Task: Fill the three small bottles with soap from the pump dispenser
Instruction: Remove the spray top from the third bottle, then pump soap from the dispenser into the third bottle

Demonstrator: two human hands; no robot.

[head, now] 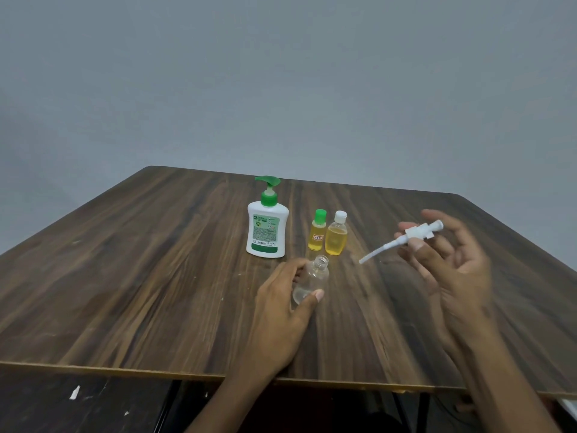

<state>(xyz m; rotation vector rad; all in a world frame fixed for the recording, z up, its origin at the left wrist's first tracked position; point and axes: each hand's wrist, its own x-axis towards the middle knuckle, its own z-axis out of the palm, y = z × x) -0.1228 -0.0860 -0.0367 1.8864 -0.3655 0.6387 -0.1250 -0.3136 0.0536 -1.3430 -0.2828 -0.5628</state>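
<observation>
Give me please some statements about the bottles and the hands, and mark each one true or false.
1. The left hand holds an uncapped clear bottle. True.
2. The right hand holds a green cap. False: it holds a white spray pump with a tube.
3. Two capped bottles, green-capped and white-capped, contain yellow liquid. True.
4. The soap dispenser lies on its side. False: it stands upright.
5. The clear bottle looks full. False: it looks nearly empty.

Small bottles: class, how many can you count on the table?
3. The green-capped bottle and white-capped bottle stand side by side right of the pump dispenser; the clear uncapped bottle is in the left hand.
</observation>
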